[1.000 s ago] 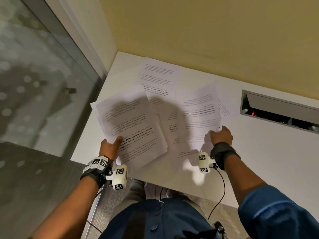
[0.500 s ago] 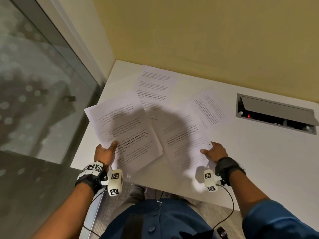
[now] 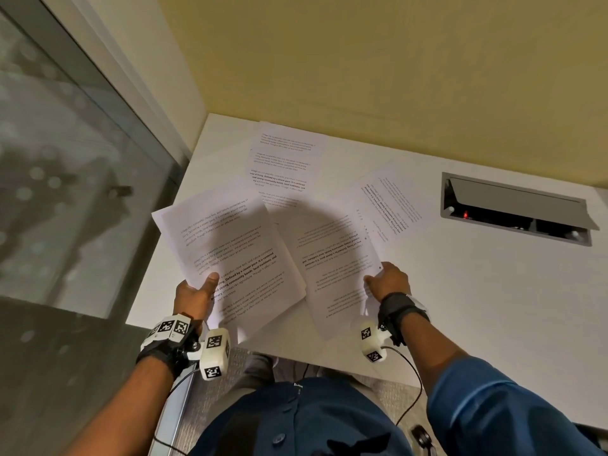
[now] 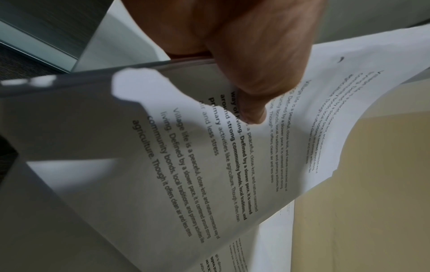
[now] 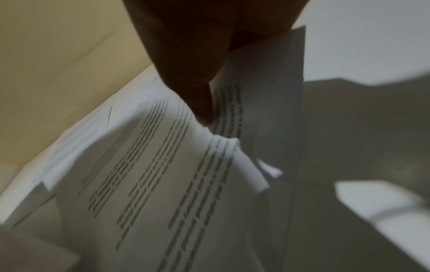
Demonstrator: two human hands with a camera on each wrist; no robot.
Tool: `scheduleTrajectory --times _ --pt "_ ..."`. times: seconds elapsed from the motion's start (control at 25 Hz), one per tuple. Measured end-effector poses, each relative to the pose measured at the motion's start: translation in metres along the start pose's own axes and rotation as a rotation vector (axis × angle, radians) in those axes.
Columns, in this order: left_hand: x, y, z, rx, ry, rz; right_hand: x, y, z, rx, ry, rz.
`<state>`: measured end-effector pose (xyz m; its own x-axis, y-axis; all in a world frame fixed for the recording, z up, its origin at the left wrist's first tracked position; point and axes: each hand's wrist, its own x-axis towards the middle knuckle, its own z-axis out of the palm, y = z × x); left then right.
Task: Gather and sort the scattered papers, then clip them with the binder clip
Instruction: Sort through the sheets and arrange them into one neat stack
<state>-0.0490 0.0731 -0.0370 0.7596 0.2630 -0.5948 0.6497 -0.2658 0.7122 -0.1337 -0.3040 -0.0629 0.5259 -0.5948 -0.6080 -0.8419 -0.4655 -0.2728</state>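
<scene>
My left hand (image 3: 197, 291) grips a small stack of printed papers (image 3: 227, 251) at its near-left edge, thumb on top, lifted over the white desk (image 3: 477, 307). The left wrist view shows the thumb (image 4: 251, 103) pressing the stack of papers (image 4: 209, 165). My right hand (image 3: 385, 279) pinches the right edge of another printed sheet (image 3: 332, 258), which curls up in the blurred right wrist view, sheet (image 5: 163, 184). Two more sheets lie flat: one at the back (image 3: 286, 159), one at the right (image 3: 391, 205). No binder clip shows in any view.
A grey cable hatch (image 3: 516, 209) with a red light is set into the desk at the back right. A yellow wall (image 3: 362, 60) closes the far side. A glass partition (image 3: 65, 159) stands at the left, past the desk's left edge.
My right hand has drawn its sheet nearer and to the left, uncovering the sheet at the right. The left hand keeps its stack in about the same place.
</scene>
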Motion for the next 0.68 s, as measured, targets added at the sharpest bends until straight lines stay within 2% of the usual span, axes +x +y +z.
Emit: scheduleTrajectory --times 0.16,0.4,0.52,0.68 --pt "0.002 0.002 0.001 0.017 0.006 0.006 -0.004 -0.003 0.009 -0.168 0.133 0.171" --pt "0.008 0.007 0.0 0.031 -0.013 0.021 0.003 -0.013 0.011 0.028 0.081 0.188" --pt "0.011 0.011 0.001 0.034 -0.016 0.038 0.002 -0.012 0.012 0.012 0.021 0.105" --pt "0.009 0.02 0.001 0.035 -0.044 0.071 -0.002 0.001 -0.005 0.182 -0.005 -0.081"
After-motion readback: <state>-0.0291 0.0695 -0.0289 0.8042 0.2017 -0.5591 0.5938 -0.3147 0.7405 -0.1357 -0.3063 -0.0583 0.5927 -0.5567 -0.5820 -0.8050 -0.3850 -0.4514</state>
